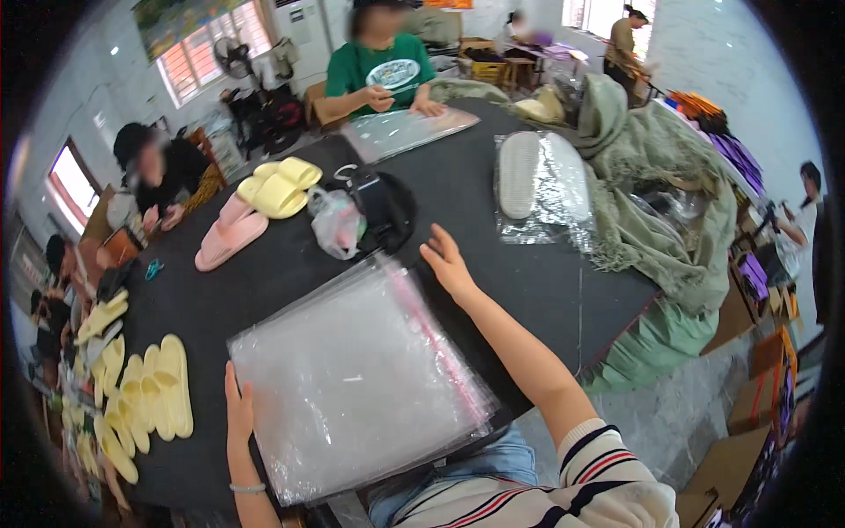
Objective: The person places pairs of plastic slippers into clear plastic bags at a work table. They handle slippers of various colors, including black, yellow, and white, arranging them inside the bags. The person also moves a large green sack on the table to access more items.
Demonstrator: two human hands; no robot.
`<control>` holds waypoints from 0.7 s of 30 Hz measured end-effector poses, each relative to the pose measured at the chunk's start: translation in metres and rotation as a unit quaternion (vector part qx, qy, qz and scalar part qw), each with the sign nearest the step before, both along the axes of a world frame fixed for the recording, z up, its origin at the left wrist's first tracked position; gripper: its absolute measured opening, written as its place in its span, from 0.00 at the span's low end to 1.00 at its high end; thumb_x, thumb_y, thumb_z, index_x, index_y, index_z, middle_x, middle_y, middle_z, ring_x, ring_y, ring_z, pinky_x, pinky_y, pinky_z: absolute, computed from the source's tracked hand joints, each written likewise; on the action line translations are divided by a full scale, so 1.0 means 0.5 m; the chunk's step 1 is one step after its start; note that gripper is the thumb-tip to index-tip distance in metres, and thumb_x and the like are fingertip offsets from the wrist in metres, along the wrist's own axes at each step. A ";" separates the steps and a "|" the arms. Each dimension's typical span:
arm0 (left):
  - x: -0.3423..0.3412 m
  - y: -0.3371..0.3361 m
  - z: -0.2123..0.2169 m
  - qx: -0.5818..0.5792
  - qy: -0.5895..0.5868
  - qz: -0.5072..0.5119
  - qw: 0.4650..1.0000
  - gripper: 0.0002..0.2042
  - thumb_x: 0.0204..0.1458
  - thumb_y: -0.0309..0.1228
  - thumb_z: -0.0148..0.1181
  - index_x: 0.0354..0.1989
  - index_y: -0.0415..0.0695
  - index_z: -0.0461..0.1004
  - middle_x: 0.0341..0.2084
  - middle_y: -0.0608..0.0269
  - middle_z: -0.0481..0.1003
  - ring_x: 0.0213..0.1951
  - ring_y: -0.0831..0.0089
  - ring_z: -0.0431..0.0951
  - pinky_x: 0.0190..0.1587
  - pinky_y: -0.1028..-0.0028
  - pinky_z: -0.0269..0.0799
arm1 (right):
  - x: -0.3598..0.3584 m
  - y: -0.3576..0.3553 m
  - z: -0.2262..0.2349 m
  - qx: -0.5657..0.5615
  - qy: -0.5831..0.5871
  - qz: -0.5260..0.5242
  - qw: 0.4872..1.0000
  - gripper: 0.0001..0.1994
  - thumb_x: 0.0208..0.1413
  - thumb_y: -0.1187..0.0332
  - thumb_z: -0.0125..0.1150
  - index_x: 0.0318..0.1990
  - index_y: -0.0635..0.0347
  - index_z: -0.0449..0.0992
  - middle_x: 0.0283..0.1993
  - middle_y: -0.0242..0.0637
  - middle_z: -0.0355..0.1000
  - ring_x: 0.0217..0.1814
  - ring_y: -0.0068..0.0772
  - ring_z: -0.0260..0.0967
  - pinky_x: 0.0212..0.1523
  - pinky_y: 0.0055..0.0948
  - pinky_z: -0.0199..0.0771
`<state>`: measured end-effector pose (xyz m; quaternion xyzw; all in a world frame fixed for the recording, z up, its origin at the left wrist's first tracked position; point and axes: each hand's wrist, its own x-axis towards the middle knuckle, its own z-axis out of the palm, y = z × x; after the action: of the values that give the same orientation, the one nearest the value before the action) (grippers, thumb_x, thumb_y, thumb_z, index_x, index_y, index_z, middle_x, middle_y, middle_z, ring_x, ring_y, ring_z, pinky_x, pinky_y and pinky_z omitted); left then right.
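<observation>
A stack of clear plastic bags [352, 378] with a pink seal strip along its right side lies in front of me at the near edge of the black table. My left hand [238, 405] rests against the stack's left edge, fingers straight and thumb apart, gripping nothing. Beyond the stack's upper right corner, my right hand [449, 266] is held with its fingers spread and nothing in them. Close past it lie a black cap-like item [387, 211] and a small knotted clear bag [336, 227] with something colourful inside.
Pink slippers [231, 232] and yellow slippers [282, 187] lie at the far left; several yellow slippers [157, 387] line the left edge. Bagged pale slippers [541, 180] sit by green sackcloth [660, 176] on the right. Across the table, a person in green [378, 75] handles a clear bag [409, 132].
</observation>
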<state>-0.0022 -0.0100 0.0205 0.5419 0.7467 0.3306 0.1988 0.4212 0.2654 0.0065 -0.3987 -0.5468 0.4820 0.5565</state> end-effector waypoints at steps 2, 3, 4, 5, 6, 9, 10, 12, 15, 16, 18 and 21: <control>-0.002 0.028 0.008 0.025 -0.009 0.001 1.000 0.31 0.62 0.40 0.44 0.69 0.40 0.42 0.68 0.52 0.44 0.69 0.59 0.43 0.69 0.65 0.38 | 0.052 0.050 -0.012 0.015 0.132 -0.115 0.984 0.32 0.54 0.69 0.59 0.65 0.64 0.52 0.66 0.45 0.52 0.65 0.39 0.56 0.61 0.32 0.60; -0.008 0.037 0.010 0.023 -0.014 0.012 1.000 0.31 0.62 0.40 0.44 0.69 0.41 0.42 0.68 0.52 0.45 0.69 0.59 0.44 0.69 0.65 0.38 | 0.072 0.057 0.004 -0.005 0.205 -0.177 0.963 0.29 0.53 0.71 0.60 0.61 0.65 0.56 0.58 0.40 0.58 0.56 0.33 0.61 0.55 0.29 0.64; -0.011 0.056 0.016 0.021 -0.020 0.015 0.999 0.31 0.62 0.39 0.44 0.69 0.41 0.42 0.68 0.51 0.45 0.69 0.59 0.45 0.68 0.66 0.39 | 0.112 0.085 0.005 -0.001 0.289 -0.248 0.925 0.24 0.50 0.74 0.61 0.55 0.65 0.61 0.50 0.36 0.61 0.49 0.27 0.61 0.50 0.27 0.64; -0.010 0.074 0.021 0.020 -0.025 0.018 0.999 0.30 0.62 0.39 0.44 0.69 0.41 0.42 0.68 0.51 0.46 0.68 0.59 0.46 0.68 0.66 0.39 | 0.166 0.096 0.000 0.003 0.327 -0.297 0.897 0.21 0.48 0.76 0.61 0.51 0.64 0.62 0.46 0.35 0.61 0.48 0.27 0.60 0.50 0.26 0.63; -0.006 0.095 0.025 0.018 0.000 0.014 1.000 0.30 0.62 0.38 0.44 0.68 0.40 0.42 0.68 0.51 0.46 0.68 0.59 0.47 0.68 0.66 0.40 | 0.209 0.123 -0.016 0.060 0.344 -0.425 0.835 0.21 0.48 0.76 0.62 0.50 0.63 0.62 0.46 0.36 0.61 0.48 0.27 0.59 0.51 0.26 0.61; -0.033 0.109 -0.001 0.030 0.027 0.011 0.999 0.31 0.61 0.38 0.45 0.68 0.39 0.43 0.68 0.50 0.46 0.68 0.58 0.47 0.68 0.66 0.39 | 0.302 0.126 0.008 0.029 0.415 -0.458 0.786 0.22 0.54 0.70 0.62 0.54 0.66 0.62 0.53 0.40 0.62 0.58 0.34 0.59 0.59 0.29 0.58; -0.031 0.115 -0.013 0.031 0.036 0.015 0.999 0.31 0.61 0.38 0.46 0.68 0.39 0.43 0.68 0.49 0.47 0.68 0.58 0.47 0.68 0.65 0.39 | 0.341 0.129 0.003 0.051 0.463 -0.370 0.804 0.24 0.55 0.67 0.61 0.56 0.67 0.61 0.57 0.42 0.60 0.63 0.36 0.56 0.62 0.30 0.55; -0.030 0.118 -0.043 0.033 0.054 0.027 0.998 0.32 0.60 0.38 0.47 0.68 0.38 0.43 0.67 0.48 0.47 0.68 0.57 0.47 0.68 0.62 0.37 | 0.378 0.146 -0.001 0.065 0.487 -0.240 0.837 0.31 0.56 0.59 0.61 0.61 0.68 0.59 0.66 0.46 0.53 0.71 0.40 0.47 0.68 0.33 0.47; -0.020 0.109 -0.053 0.037 0.147 0.029 0.988 0.33 0.59 0.40 0.48 0.68 0.37 0.43 0.66 0.46 0.49 0.68 0.56 0.48 0.68 0.58 0.35 | 0.395 0.170 0.040 -0.001 0.560 -0.221 0.798 0.37 0.56 0.57 0.60 0.66 0.65 0.48 0.69 0.48 0.47 0.72 0.42 0.45 0.69 0.34 0.46; -0.012 0.111 -0.049 0.029 0.157 0.032 0.987 0.34 0.58 0.40 0.49 0.68 0.37 0.43 0.66 0.45 0.49 0.68 0.56 0.49 0.68 0.58 0.35 | 0.410 0.166 0.050 -0.004 0.576 -0.200 0.792 0.35 0.60 0.57 0.55 0.68 0.59 0.44 0.70 0.47 0.43 0.71 0.43 0.48 0.69 0.35 0.47; 0.003 0.122 -0.040 0.016 0.176 0.037 0.984 0.34 0.58 0.40 0.49 0.68 0.36 0.43 0.66 0.44 0.50 0.67 0.55 0.49 0.68 0.56 0.34 | 0.463 0.197 0.014 -0.011 0.558 -0.189 0.808 0.32 0.62 0.57 0.50 0.68 0.55 0.45 0.70 0.47 0.44 0.69 0.44 0.50 0.68 0.37 0.49; -0.003 0.126 -0.047 0.016 0.174 0.028 0.984 0.34 0.57 0.39 0.50 0.67 0.36 0.43 0.66 0.44 0.50 0.67 0.56 0.49 0.68 0.57 0.33 | 0.496 0.209 0.003 0.011 0.593 -0.170 0.787 0.27 0.65 0.56 0.42 0.68 0.46 0.45 0.69 0.46 0.46 0.68 0.48 0.53 0.66 0.44 0.54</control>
<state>-0.0035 0.0531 -0.0030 0.5731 0.7795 0.2484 0.0480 0.6694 0.3700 0.0080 -0.1143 -0.0377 0.5153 0.8485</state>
